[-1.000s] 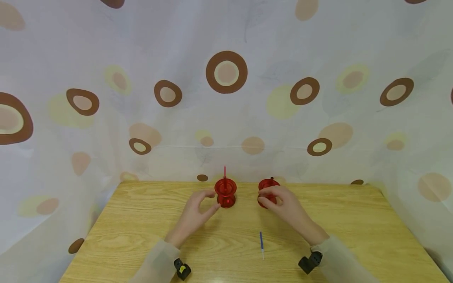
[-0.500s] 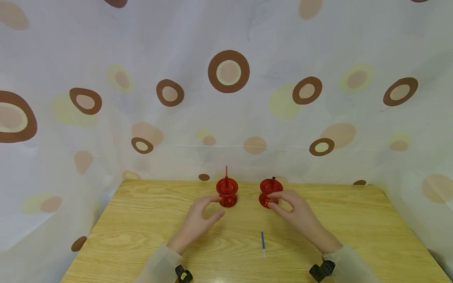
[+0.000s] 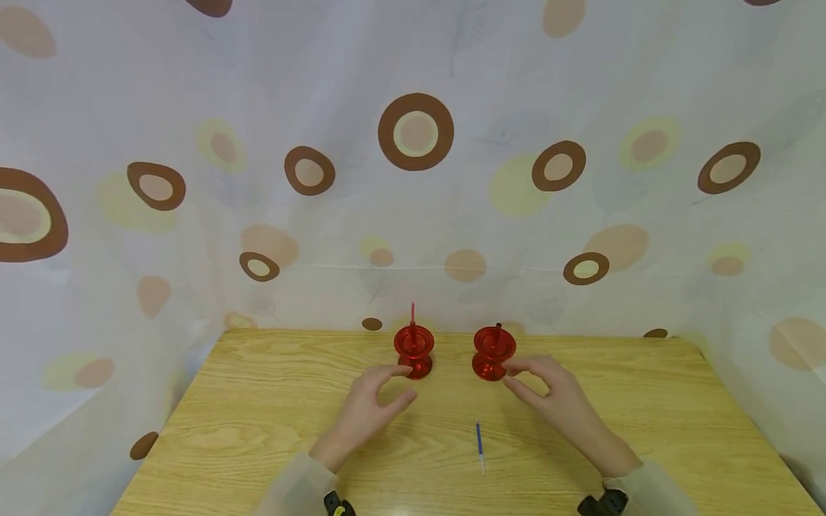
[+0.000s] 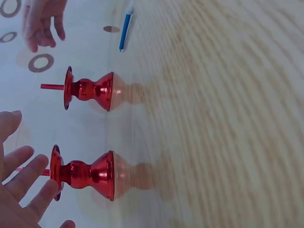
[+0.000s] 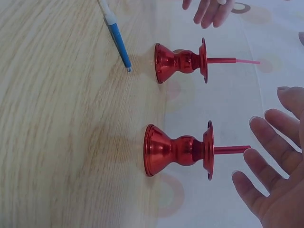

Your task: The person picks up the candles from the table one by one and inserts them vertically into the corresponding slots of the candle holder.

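Note:
Two shiny red candle holders stand upright side by side on the table. From the left candle holder [image 3: 414, 341] rises a thin pink candle [image 3: 413, 312]. The right candle holder [image 3: 494, 345] shows only its short red tube, plain in the right wrist view. My left hand [image 3: 369, 403] hovers in front of the left holder, thumb and fingers spread apart, holding nothing. Just right of the other holder is my right hand [image 3: 563, 395], fingers parted and nothing between them. Whether any fingertip touches a holder is hard to tell. Nearer me lies a thin blue stick with a white end [image 3: 480, 438].
The wooden table [image 3: 258, 401] ends at the back against a pale curtain [image 3: 490, 93] with brown and beige circles. The curtain also hangs along both sides. A small black camera sits on each wrist.
My right hand has drawn away from the right candle holder, to the right and toward me. The left hand has shifted slightly right and nearer me. Both holders stay in place.

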`<state>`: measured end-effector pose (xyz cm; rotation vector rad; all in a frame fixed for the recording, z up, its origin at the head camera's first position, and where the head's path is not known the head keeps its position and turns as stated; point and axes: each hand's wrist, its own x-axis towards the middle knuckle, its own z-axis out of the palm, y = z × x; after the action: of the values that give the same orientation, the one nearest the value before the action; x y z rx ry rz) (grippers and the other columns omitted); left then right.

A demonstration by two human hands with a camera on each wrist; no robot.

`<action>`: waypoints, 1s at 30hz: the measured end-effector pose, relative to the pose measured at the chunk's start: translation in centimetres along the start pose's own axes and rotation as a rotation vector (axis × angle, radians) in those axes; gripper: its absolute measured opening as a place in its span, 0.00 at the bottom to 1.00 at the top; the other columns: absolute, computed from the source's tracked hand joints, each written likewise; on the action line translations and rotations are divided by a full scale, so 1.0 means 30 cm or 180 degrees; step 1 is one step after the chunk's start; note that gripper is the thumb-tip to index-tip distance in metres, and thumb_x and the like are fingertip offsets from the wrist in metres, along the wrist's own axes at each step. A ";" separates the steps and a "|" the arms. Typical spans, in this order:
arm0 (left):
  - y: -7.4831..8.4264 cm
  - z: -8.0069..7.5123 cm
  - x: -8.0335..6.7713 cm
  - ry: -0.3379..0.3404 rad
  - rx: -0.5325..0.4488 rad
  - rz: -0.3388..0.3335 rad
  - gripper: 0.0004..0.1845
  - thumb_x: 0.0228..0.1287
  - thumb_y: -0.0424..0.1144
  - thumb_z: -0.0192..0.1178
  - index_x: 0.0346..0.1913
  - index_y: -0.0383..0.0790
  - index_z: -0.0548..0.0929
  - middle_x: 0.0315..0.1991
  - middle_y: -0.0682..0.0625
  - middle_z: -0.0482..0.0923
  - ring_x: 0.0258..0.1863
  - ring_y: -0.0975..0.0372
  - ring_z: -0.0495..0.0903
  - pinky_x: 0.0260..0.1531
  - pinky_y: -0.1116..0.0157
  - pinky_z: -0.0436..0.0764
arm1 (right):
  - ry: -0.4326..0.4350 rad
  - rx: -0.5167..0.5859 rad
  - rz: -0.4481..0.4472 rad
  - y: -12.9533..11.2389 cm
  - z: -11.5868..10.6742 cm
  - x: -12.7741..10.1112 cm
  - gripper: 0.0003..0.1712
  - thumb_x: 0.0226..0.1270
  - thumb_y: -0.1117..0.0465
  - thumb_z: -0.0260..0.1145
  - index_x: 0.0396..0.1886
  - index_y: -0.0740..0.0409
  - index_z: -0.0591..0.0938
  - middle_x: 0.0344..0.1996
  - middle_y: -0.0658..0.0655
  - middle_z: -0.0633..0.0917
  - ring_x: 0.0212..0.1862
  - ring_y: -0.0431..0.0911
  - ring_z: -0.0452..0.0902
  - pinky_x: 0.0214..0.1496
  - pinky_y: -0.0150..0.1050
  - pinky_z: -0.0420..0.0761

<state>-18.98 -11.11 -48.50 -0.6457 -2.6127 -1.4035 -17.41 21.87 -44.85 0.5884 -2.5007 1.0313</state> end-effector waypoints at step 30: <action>0.033 0.081 -0.009 -0.0079 0.0078 0.0204 0.22 0.72 0.48 0.67 0.61 0.40 0.85 0.58 0.51 0.86 0.59 0.54 0.80 0.61 0.48 0.77 | 0.0133 -0.0059 0.0164 0.067 -0.049 -0.062 0.12 0.69 0.65 0.73 0.51 0.54 0.89 0.43 0.47 0.89 0.53 0.34 0.77 0.55 0.15 0.68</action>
<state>-18.08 -8.72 -49.19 -0.7412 -2.5990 -1.3520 -16.59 24.68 -45.95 0.4943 -2.4983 1.0273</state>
